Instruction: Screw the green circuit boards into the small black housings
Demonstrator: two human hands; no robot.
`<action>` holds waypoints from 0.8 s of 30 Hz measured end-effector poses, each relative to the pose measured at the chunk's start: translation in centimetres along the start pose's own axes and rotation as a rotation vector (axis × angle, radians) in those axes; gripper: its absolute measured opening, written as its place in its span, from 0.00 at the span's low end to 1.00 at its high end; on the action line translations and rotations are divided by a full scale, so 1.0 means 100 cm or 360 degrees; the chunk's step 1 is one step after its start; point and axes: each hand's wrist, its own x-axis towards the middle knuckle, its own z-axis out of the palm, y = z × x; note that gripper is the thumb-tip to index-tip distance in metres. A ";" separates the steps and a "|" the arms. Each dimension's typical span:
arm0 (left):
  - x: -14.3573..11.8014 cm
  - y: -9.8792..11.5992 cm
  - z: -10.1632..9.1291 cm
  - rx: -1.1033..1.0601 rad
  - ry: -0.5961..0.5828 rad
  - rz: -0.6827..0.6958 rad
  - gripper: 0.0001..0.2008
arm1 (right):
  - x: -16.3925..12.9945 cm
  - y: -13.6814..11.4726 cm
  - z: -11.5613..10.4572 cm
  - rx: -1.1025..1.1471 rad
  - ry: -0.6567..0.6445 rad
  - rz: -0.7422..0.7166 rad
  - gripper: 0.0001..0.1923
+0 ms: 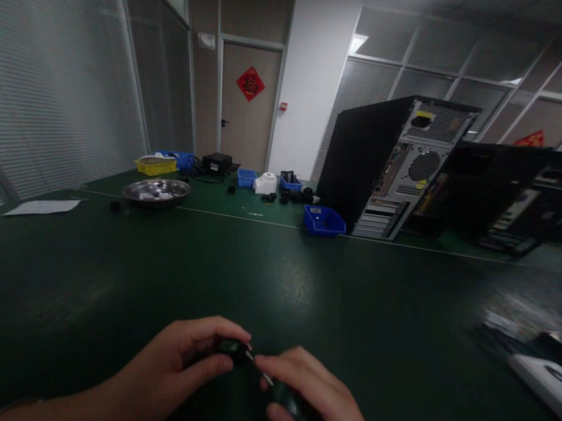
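A dim office room with slatted glass walls and a white pillar [315, 77] surrounds a broad dark green worktop [266, 281]. On the far door [247, 107] hangs a red diamond sign [251, 83]; its character is too blurred to read. A black computer tower [391, 164] stands toward the far right edge, back panel showing, with a blue bin [323, 220] just beside it. A steel bowl [156, 191] sits toward the far left, a white sheet of paper [42, 207] at the left edge. At the near edge, the left hand [186, 359] pinches a small black part [232, 348] between thumb and fingers. The right hand [314, 401] is curled around a dark-handled screwdriver [290, 402], its tip touching the part.
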 end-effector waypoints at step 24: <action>-0.004 -0.008 -0.006 0.0786 -0.0043 0.0873 0.21 | -0.001 0.004 0.002 -0.0028 -0.0089 0.0127 0.19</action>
